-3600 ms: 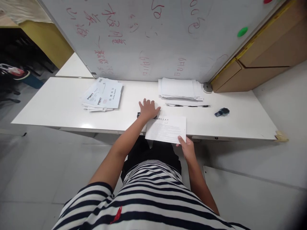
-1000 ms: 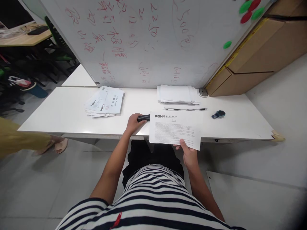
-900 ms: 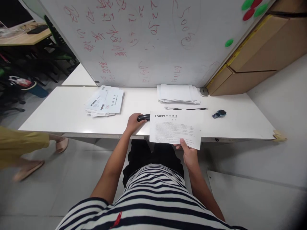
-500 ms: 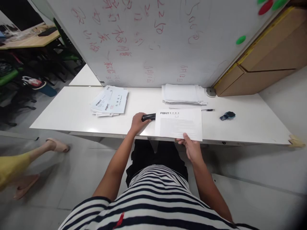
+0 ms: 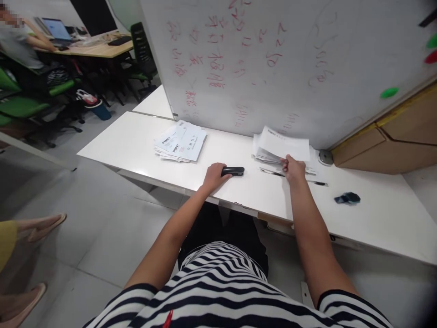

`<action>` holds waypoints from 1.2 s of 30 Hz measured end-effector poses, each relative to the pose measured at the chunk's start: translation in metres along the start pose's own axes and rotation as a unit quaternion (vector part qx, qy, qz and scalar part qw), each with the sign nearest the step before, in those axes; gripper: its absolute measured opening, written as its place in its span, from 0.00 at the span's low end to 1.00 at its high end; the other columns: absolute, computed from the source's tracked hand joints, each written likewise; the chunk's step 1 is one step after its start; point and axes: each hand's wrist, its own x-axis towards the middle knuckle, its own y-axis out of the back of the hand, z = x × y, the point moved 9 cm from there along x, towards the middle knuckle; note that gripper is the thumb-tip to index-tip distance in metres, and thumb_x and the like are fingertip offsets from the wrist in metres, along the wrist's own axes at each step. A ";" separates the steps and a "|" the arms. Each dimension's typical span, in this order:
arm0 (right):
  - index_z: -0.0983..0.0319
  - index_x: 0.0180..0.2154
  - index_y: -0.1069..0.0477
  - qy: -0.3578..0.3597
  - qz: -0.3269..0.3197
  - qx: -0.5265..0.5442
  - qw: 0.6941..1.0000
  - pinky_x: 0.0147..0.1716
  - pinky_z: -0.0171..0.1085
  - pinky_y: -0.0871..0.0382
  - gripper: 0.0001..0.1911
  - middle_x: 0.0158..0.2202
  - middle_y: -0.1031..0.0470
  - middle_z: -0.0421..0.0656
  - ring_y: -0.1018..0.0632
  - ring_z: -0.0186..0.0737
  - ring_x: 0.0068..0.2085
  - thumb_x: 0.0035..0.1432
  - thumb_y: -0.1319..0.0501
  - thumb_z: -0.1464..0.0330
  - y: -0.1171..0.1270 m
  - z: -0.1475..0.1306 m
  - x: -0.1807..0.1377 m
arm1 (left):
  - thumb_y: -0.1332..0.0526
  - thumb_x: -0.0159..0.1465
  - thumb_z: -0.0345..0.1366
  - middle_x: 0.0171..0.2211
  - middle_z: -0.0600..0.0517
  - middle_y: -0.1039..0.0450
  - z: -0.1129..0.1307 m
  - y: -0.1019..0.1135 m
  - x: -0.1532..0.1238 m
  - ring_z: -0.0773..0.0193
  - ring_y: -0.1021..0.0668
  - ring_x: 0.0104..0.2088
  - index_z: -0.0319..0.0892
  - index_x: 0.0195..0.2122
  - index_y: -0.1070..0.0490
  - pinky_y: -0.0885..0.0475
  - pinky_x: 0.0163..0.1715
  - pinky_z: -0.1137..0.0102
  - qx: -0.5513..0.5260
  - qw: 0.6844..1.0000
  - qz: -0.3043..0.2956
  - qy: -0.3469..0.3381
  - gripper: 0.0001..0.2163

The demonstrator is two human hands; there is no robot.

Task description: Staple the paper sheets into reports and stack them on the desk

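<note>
My left hand (image 5: pixel 215 176) is wrapped round the rear end of a black stapler (image 5: pixel 235 171) that rests on the white table. Farther right, my right hand (image 5: pixel 293 167) pinches the near edge of printed paper sheets (image 5: pixel 285 145) with a dark heading. These sheets lie over a stack of white paper (image 5: pixel 261 157) below the whiteboard, and I cannot tell how many are in the hand. A pen (image 5: pixel 317 183) lies just in front of the stack, partly hidden by my right hand.
A pile of bluish printed reports (image 5: pixel 186 142) lies on the left of the white table (image 5: pixel 126 141). Behind stands a whiteboard (image 5: pixel 246 68). A dark blue object (image 5: pixel 347 198) and cardboard boxes (image 5: pixel 362 150) are at right. One person sits at a far desk; another's feet show at left.
My right hand has carried the printed sheets away from the stapler, forward and right onto the paper stack. My left hand stays on the stapler. The view has turned left.
</note>
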 end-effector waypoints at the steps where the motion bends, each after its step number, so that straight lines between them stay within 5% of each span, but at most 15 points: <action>1: 0.62 0.33 0.37 -0.010 -0.002 -0.006 1.000 0.09 0.23 0.49 0.12 0.20 0.28 0.36 0.37 0.25 0.14 0.50 0.34 0.70 -0.001 0.009 0.002 | 0.38 0.60 0.46 0.43 0.47 0.28 0.000 0.000 0.000 0.54 0.28 0.46 0.43 0.45 0.31 0.34 0.45 0.62 0.003 1.000 0.001 -0.002 0.16; 4: 0.60 0.48 0.41 -0.015 0.007 0.008 1.000 0.13 0.22 0.39 0.27 0.24 0.27 0.33 0.30 0.27 0.19 0.47 0.34 0.75 0.003 0.030 0.001 | 0.38 0.60 0.47 0.42 0.48 0.28 -0.001 -0.001 0.000 0.55 0.28 0.44 0.43 0.44 0.31 0.34 0.43 0.63 0.011 1.000 0.003 -0.007 0.16; 6: 0.56 0.58 0.53 -0.017 0.013 0.035 0.999 0.19 0.24 0.32 0.41 0.29 0.26 0.34 0.25 0.29 0.25 0.47 0.36 0.77 0.008 0.039 -0.003 | 0.38 0.60 0.47 0.42 0.48 0.28 -0.001 -0.001 0.000 0.55 0.28 0.45 0.44 0.44 0.31 0.34 0.43 0.63 0.012 1.000 0.005 -0.005 0.16; 10: 0.51 0.65 0.71 0.034 -0.015 0.004 0.999 0.34 0.32 0.25 0.53 0.48 0.27 0.43 0.21 0.32 0.39 0.49 0.38 0.75 0.011 0.037 -0.016 | 0.38 0.60 0.47 0.43 0.48 0.28 -0.001 0.001 -0.002 0.55 0.28 0.45 0.44 0.44 0.31 0.34 0.44 0.63 0.005 1.000 0.009 -0.006 0.16; 13: 0.51 0.67 0.66 0.127 -0.051 -0.124 0.983 0.45 0.39 0.27 0.49 0.64 0.43 0.51 0.25 0.39 0.52 0.52 0.39 0.68 0.012 0.024 -0.032 | 0.38 0.60 0.45 0.42 0.49 0.28 0.000 0.002 -0.003 0.56 0.28 0.44 0.44 0.44 0.31 0.34 0.44 0.63 -0.006 1.000 0.012 -0.015 0.15; 16: 0.54 0.67 0.61 0.216 -0.084 -0.274 0.933 0.51 0.42 0.31 0.41 0.69 0.56 0.51 0.35 0.46 0.62 0.57 0.43 0.61 0.015 0.014 -0.048 | 0.38 0.60 0.44 0.42 0.49 0.27 -0.001 0.002 -0.003 0.55 0.28 0.45 0.44 0.44 0.31 0.34 0.44 0.62 -0.010 1.000 0.014 -0.012 0.14; 22: 0.62 0.62 0.42 0.295 -0.148 -0.548 0.768 0.61 0.53 0.46 0.28 0.65 0.43 0.51 0.42 0.52 0.65 0.64 0.51 0.58 0.020 0.038 -0.075 | 0.38 0.60 0.45 0.43 0.48 0.27 -0.001 0.002 -0.002 0.53 0.27 0.46 0.44 0.45 0.30 0.33 0.46 0.61 -0.020 1.000 0.013 -0.007 0.15; 26: 0.64 0.61 0.40 0.335 -0.141 -0.641 0.676 0.61 0.56 0.50 0.26 0.66 0.45 0.52 0.45 0.52 0.66 0.67 0.58 0.63 0.013 0.056 -0.101 | 0.40 0.61 0.49 0.47 0.46 0.27 -0.007 0.005 -0.005 0.53 0.27 0.48 0.44 0.51 0.33 0.33 0.48 0.60 -0.077 0.997 0.011 0.018 0.21; 31: 0.63 0.62 0.41 0.334 -0.134 -0.644 0.675 0.62 0.53 0.51 0.27 0.66 0.45 0.49 0.45 0.49 0.66 0.68 0.61 0.62 0.010 0.054 -0.112 | 0.54 0.69 0.50 0.52 0.45 0.29 -0.024 0.013 -0.014 0.57 0.27 0.51 0.43 0.57 0.39 0.33 0.50 0.62 -0.191 0.977 0.055 0.077 0.22; 36: 0.63 0.62 0.41 0.328 -0.133 -0.645 0.677 0.62 0.53 0.51 0.26 0.66 0.45 0.49 0.45 0.49 0.66 0.68 0.60 0.62 0.011 0.051 -0.110 | 0.55 0.69 0.49 0.50 0.44 0.29 -0.022 0.023 -0.020 0.56 0.30 0.54 0.42 0.52 0.34 0.36 0.54 0.60 -0.142 0.980 0.125 0.064 0.20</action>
